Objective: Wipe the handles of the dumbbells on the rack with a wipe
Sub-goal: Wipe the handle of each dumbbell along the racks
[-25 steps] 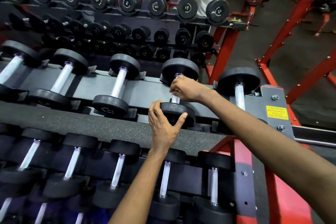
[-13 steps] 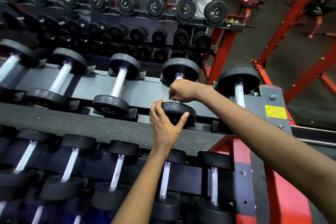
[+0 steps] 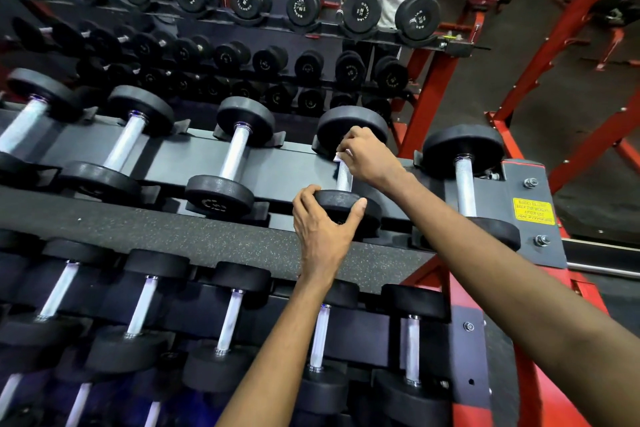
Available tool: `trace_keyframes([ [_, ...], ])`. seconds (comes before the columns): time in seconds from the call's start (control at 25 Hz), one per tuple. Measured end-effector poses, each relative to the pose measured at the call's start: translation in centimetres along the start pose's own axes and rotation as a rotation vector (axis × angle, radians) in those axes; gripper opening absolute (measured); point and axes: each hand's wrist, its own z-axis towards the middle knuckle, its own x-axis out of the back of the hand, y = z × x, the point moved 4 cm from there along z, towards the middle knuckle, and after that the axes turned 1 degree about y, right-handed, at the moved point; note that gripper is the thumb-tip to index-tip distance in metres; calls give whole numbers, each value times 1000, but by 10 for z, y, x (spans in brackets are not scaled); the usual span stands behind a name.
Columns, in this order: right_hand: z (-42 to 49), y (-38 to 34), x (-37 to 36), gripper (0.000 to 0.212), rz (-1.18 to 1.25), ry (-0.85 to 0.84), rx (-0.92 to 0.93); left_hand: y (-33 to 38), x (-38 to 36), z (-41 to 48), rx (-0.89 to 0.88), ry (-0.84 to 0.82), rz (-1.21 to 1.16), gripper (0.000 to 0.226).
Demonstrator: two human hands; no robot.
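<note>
Handle (image 3: 345,179) of rough knurled bright metal, near head (image 3: 341,202) matt black, ledge (image 3: 173,232) grainy speckled, frame (image 3: 427,111) glossy red.

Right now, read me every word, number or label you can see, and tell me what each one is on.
"BACK THE WEIGHT AFTER USE": yellow sticker on the grey end plate; its top and bottom lines are too blurred to read.
White lettering and numbers on the far dumbbells: too blurred to read.
Raised marking on the end of the near dumbbell: cannot be made out.
</note>
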Motion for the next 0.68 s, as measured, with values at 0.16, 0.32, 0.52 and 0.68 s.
trace_keyframes([
  [0.16, -16, 8, -3, 14, 302, 272, -251, 1, -1, 0, -5, 15, -11, 83],
  [0.32, -24, 20, -18, 11, 659, 360, -663, 0, -2, -1, 2, 13, -20, 83],
  [0.52, -7, 25, -52, 24, 1466, 302, -979, 0, -3, -2, 2, 19, -35, 80],
  [0.68, -8, 28, -52, 21, 1719, 147, -1065, -2, -5, -2, 14, 11, -49, 79],
])
